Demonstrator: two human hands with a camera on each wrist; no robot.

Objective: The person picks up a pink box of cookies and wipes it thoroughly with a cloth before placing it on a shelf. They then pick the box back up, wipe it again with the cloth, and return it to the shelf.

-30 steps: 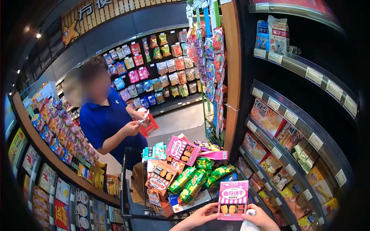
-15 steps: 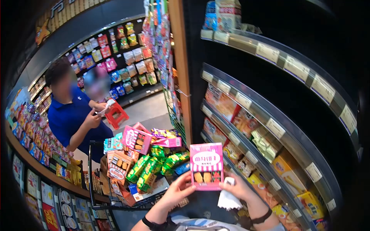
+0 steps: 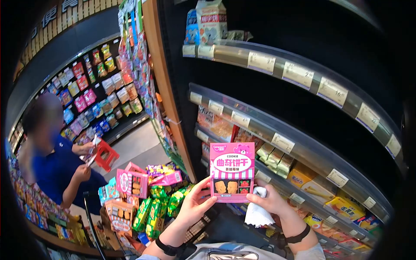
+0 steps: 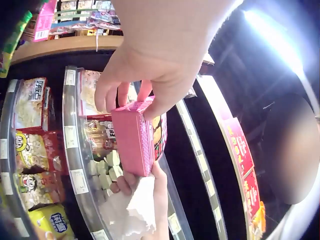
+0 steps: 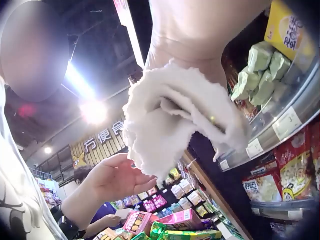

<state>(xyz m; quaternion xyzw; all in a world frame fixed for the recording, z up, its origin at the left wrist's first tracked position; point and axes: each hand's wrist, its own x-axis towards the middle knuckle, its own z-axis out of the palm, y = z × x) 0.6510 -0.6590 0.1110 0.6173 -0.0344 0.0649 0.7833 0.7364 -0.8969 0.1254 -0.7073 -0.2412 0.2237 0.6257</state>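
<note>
A pink cookie box [image 3: 232, 161], its front showing cookies and red berries, stands upright between my hands. My left hand [image 3: 196, 204] pinches its lower left edge, thumb in front. At the lower right edge, my right hand [image 3: 269, 203] holds the box and also a crumpled white tissue [image 3: 258, 215], which hangs below the thumb. The left wrist view shows the box [image 4: 131, 142] from its side, with fingers of both hands on it. In the right wrist view the tissue [image 5: 165, 125] hides the box and most of the right hand's grip.
A cart at lower left is heaped with green packets [image 3: 149, 215], an orange cookie box [image 3: 119, 215] and other snacks. On the right are shelves with price tags [image 3: 332, 91] and packaged snacks. A person in a blue shirt [image 3: 56, 175] stands beyond the cart, near a red stool [image 3: 105, 154].
The view has turned right, so the cart and person sit farther left. Both hands have raised the box higher in view, its front now facing me more squarely; their grips stay the same.
</note>
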